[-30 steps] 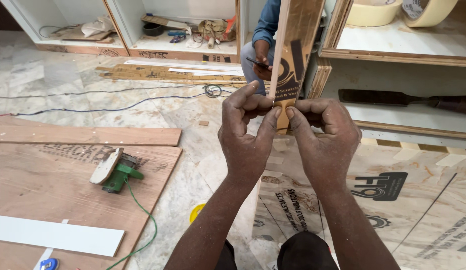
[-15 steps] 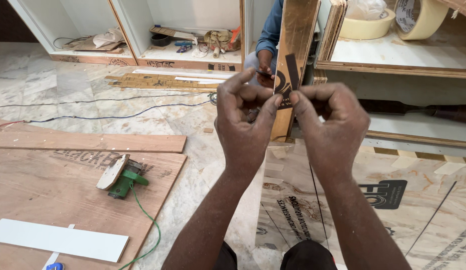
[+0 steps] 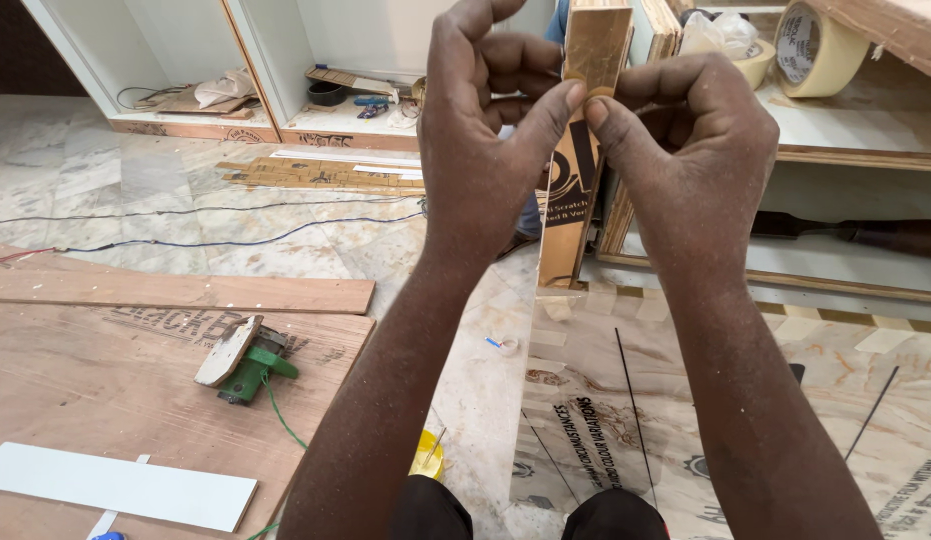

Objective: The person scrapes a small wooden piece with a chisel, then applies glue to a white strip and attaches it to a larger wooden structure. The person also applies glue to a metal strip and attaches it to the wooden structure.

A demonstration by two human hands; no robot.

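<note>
Two hands fill the head view, raised higher and closer to the camera than they were half a second back, when they sat lower against the upright board. The left hand [image 3: 496, 120] and the right hand [image 3: 686, 130] now meet thumb tip to thumb tip at the top centre, fingers curled in towards the palms. Whatever they pinch is too small or too hidden to make out, so I cannot tell whether anything is actually gripped; both hands are closed in a tight pinch with no gap showing at the thumbs. The earlier dark strip seen between the fingers no longer shows.

Just behind the thumbs stands the narrow plywood board [image 3: 586, 150], upright and wrapped in brownish printed film, its top edge level with the fingertips. Whether the thumbs touch it or sit just in front cannot be told. Its foot rests on the floor beside the open cabinet [image 3: 856, 150], where a roll of masking tape [image 3: 821, 45] stands on the shelf.

Down at the left, a green power tool [image 3: 248, 362] lies on a large plywood sheet [image 3: 96, 390], a white strip [image 3: 121, 487] near it. Thin cables [image 3: 216, 240] run across the marble floor [image 3: 116, 170], well apart from the hands.
</note>
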